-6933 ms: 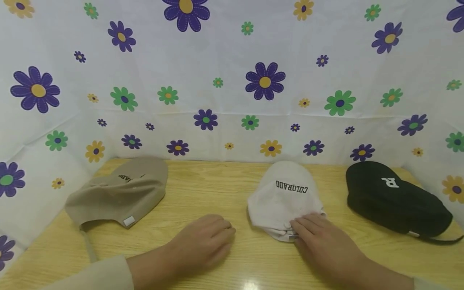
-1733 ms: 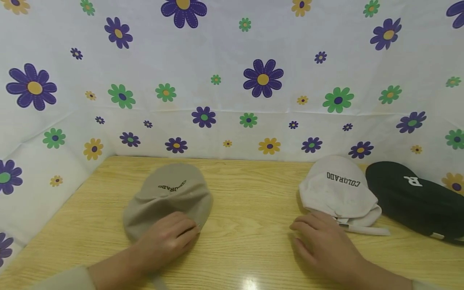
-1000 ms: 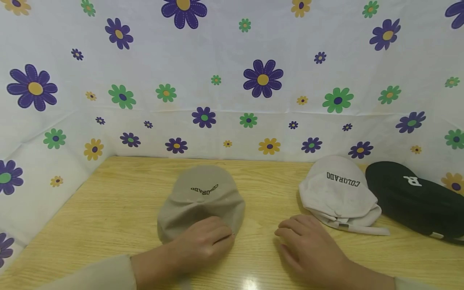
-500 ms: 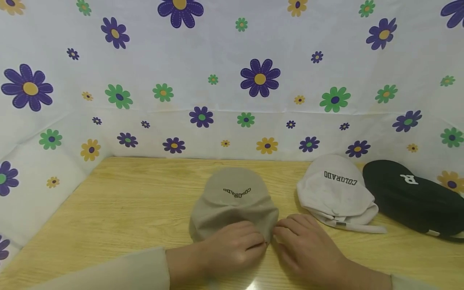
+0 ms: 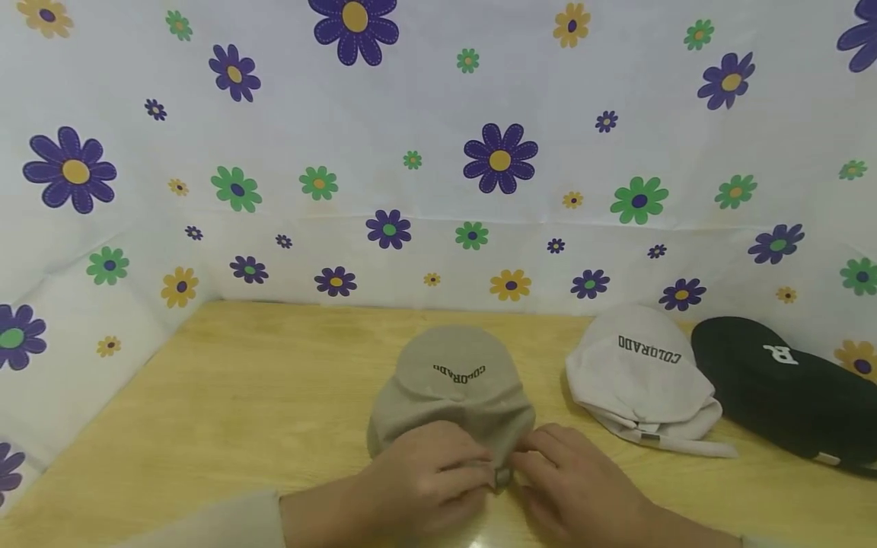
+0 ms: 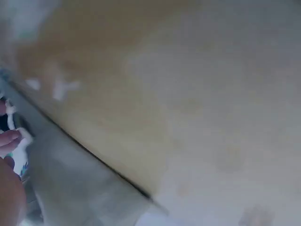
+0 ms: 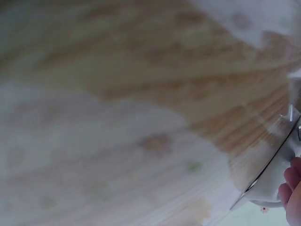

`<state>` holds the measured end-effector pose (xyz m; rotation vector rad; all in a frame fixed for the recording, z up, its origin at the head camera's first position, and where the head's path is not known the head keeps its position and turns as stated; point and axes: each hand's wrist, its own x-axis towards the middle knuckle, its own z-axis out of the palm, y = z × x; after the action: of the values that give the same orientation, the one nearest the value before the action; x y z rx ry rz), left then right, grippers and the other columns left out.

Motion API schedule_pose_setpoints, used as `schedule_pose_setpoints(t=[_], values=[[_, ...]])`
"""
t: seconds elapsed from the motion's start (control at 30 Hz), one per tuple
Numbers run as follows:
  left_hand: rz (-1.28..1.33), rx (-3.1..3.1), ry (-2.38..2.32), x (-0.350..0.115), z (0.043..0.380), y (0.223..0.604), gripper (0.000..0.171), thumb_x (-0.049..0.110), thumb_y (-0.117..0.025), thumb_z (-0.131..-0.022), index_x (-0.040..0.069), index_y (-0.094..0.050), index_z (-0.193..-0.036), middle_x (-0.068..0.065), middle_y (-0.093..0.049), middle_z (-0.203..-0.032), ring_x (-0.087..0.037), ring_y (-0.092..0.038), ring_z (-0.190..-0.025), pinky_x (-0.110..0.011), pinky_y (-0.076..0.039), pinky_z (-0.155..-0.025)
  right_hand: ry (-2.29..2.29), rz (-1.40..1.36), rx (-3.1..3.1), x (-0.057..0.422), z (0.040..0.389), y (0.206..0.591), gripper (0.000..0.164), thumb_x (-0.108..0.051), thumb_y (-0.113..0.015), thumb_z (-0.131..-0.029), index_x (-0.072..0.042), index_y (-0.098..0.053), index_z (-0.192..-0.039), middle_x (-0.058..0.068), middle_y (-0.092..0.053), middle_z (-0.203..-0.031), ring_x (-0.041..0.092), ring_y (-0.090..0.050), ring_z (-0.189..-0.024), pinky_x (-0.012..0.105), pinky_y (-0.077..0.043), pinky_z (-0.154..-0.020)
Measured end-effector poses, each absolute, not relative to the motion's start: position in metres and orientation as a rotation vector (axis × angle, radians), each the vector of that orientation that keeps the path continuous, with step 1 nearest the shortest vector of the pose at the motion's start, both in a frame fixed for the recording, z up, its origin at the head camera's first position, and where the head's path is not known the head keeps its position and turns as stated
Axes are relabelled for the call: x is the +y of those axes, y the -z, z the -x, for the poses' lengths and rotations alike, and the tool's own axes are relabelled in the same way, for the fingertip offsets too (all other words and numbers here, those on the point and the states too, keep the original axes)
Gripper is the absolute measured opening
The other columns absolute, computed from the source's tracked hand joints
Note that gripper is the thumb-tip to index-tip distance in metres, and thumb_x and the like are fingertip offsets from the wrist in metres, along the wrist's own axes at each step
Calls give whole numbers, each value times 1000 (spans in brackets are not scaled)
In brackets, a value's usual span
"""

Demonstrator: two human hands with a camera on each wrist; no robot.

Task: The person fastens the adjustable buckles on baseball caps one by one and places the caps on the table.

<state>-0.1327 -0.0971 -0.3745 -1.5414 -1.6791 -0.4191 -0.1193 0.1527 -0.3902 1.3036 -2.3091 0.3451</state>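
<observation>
A tan baseball cap (image 5: pixel 452 365) with dark COLORADO lettering lies in the middle of the table, its back edge towards me. My left hand (image 5: pixel 425 483) grips that edge near a small metal buckle (image 5: pixel 503 477). At the cap's right back corner, the curled fingers of my right hand (image 5: pixel 575 483) pinch the fabric; the thumb is partly hidden. In the left wrist view, part of the left hand (image 6: pixel 9 188) shows at the edge beside the cap's cloth (image 6: pixel 84 174). The right wrist view catches the right hand's fingers (image 7: pixel 292 181) at its right border.
To the right lies an off-white COLORADO cap (image 5: pixel 637 373), its strap (image 5: pixel 706 449) pointing right. A black cap (image 5: pixel 788 388) with a white R sits against its right side. Behind the wooden table (image 5: pixel 274 380) hangs a white flower-print cloth (image 5: pixel 425 114).
The off-white cap has shifted right, up to the black cap, and the right hand has let go of it. The left hand has slid the tan cap from far left to the middle.
</observation>
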Motion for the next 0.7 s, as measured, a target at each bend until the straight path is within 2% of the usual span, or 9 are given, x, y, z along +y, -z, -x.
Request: schedule_pose_setpoints(t=[0.13, 0.33, 0.5, 0.6, 0.7], values=[[1448, -1708, 705, -104, 117, 372, 11, 8, -72, -82, 7, -76, -93, -4, -72, -98, -14, -68, -88, -20, -53, -85, -332, -1332, -2350, 148, 117, 390, 36, -26, -73, -86, -20, -67, -121, -9, -61, -121, 9, -56, -110, 30, -51, -91], [1446, -1794, 837, -109, 102, 381, 14, 4, -61, -87, 7, -74, -91, -5, -71, -98, -12, -66, -84, -15, -52, -82, -334, -1363, -2305, 141, 117, 392, 30, -27, -73, -88, -22, -70, -118, -10, -59, -109, 7, -55, -96, 26, -49, -81], [1386, -1873, 900, -112, 104, 389, 23, -8, -61, -74, 6, -72, -89, -5, -70, -96, -11, -66, -86, -13, -51, -83, -315, -1436, -2262, 139, 123, 392, 28, -20, -71, -88, -22, -71, -116, -6, -59, -108, 10, -55, -96, 28, -49, -80], [1447, -1911, 726, -113, 110, 390, 22, -2, -67, -71, 10, -72, -88, -1, -69, -96, -10, -66, -87, -16, -51, -86, -325, -1443, -2265, 140, 129, 390, 30, -15, -69, -87, -21, -71, -117, -3, -59, -109, 11, -54, -98, 30, -49, -81], [1621, -1874, 471, -115, 114, 389, 11, 9, -70, -78, 15, -71, -87, 5, -67, -94, -7, -62, -87, -18, -49, -86, -391, -1441, -2261, 138, 132, 389, 32, -13, -67, -88, -21, -71, -118, -3, -57, -107, 11, -53, -96, 27, -48, -80]])
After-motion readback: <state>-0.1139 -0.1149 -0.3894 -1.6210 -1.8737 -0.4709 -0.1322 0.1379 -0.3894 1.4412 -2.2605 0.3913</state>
